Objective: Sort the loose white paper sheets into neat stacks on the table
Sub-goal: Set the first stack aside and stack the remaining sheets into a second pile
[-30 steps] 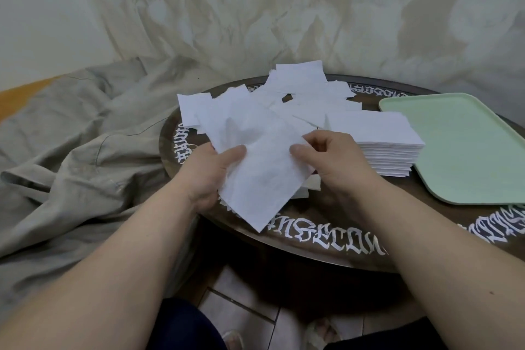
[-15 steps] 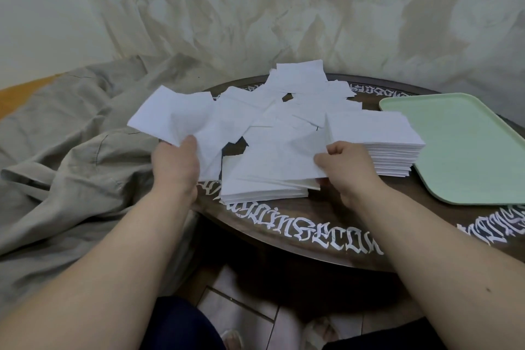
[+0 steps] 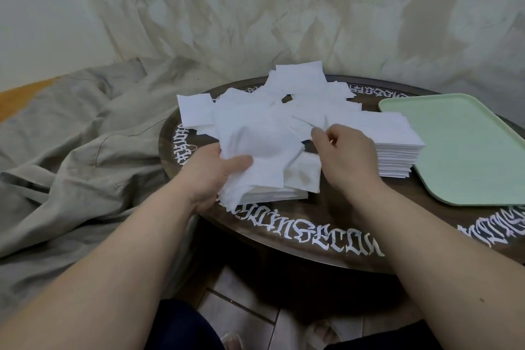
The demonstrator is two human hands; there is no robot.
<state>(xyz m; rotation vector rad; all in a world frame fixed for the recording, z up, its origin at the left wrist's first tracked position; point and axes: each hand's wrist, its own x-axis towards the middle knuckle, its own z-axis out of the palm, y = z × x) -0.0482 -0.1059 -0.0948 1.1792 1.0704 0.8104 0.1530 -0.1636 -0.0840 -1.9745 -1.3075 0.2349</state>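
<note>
gripping a bunch of loose white sheets (image 3: 255, 148), your left hand (image 3: 211, 176) has its thumb pressed on top of them at about 9 o'clock on the round dark table (image 3: 284, 239). your right hand (image 3: 349, 156) sits just right of that bunch, fingers curled, and pinches the edge of one sheet at its fingertips.

count two hands, one table, one tray and two squared stacks. the tall stack (image 3: 397, 150) stands at the centre right of the table, touching your right hand's far side and just beside the pale green tray (image 3: 460, 150) at 3 o'clock. the low stack (image 3: 287, 187) lies at 7 o'clock, under the bunch you hold. the scattered heap (image 3: 301, 94) of sheets runs from the centre out to 12 o'clock; its sheets overlap too much to count, and one pokes past the rim at 10 o'clock.

white gothic lettering rings the table's edge. near 6 o'clock part of it looks like "insecon", though you cannot read it with certainty. a crumpled beige cloth (image 3: 71, 150) lies off the table at 9 o'clock.
</note>
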